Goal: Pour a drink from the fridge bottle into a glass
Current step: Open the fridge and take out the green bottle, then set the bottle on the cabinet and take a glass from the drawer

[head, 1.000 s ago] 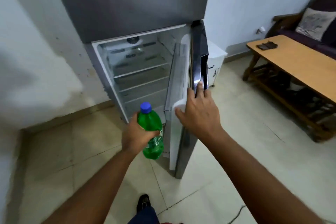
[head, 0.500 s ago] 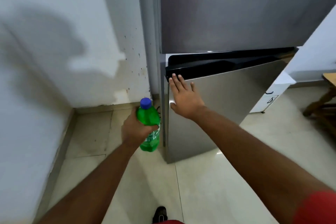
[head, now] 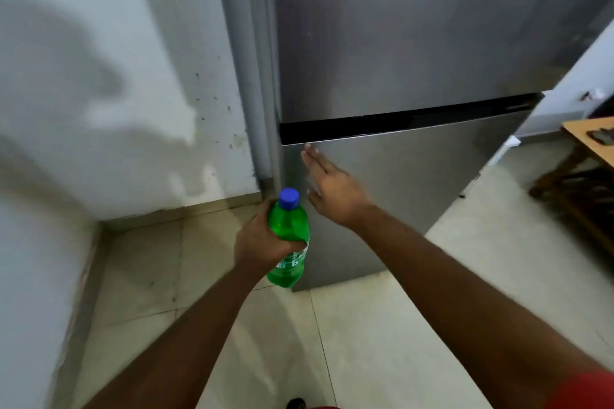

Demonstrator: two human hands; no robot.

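Bottle (head: 288,236), green with blue cap, upright in left hand (head: 257,244), fingers curled round its middle. Right hand (head: 332,191) just right of cap, fingers straight, flat against lower fridge door (head: 415,196), holding nothing. Hands close together, not touching.

Two bare arms are seen, and no sleeves are worn over the forearms. No watch, ring or band is seen on the left hand (head: 257,242) or the right hand (head: 335,191). The fingers (head: 312,158) of the right hand are bare, and pale nails can be made out at the tips. A bit of red sleeve (head: 588,390) is seen at the top of the right arm, in the bottom right corner. A thin strip of red cloth (head: 324,407) is seen at the bottom edge. A dark shoe tip (head: 295,403) is seen just beside it, but it is too small for more to be told.
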